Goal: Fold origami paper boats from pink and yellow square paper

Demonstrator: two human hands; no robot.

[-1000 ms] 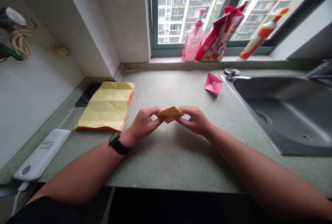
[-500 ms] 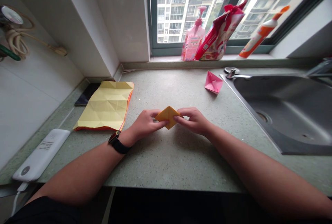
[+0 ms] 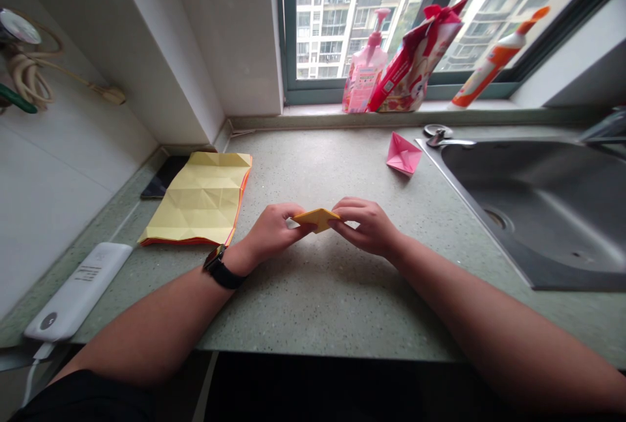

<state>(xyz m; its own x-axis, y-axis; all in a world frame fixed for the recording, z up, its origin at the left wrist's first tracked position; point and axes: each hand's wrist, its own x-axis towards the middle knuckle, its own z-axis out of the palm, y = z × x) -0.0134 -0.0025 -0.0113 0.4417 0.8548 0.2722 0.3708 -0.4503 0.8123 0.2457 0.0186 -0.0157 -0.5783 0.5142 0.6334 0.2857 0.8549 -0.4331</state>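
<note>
Between my two hands is a small folded piece of yellow-orange paper [image 3: 320, 218], held just above the counter and tipped so that it looks like a flat, narrow diamond. My left hand [image 3: 278, 229], with a black watch [image 3: 220, 267] on its wrist, pinches the paper's left corner between thumb and fingers. The right corner is pinched in the same way by my right hand [image 3: 366, 225]. Parts of both corners are hidden by the fingers. Farther off to the right, a pink folded paper piece [image 3: 403, 154] rests on the counter.
Creased yellow sheets [image 3: 200, 197] with orange-red edges lie at the left, partly over a dark flat object [image 3: 163, 179]. A white power bank [image 3: 78, 291] with a cable is nearer. The sink [image 3: 533, 207] is at right. A pump bottle [image 3: 364, 76] and bag [image 3: 415, 63] stand on the windowsill.
The folded paper has tilted, its near point turning away from view, so its diamond face looks much flatter. Both hands keep their pinch and have rotated slightly with it.
</note>
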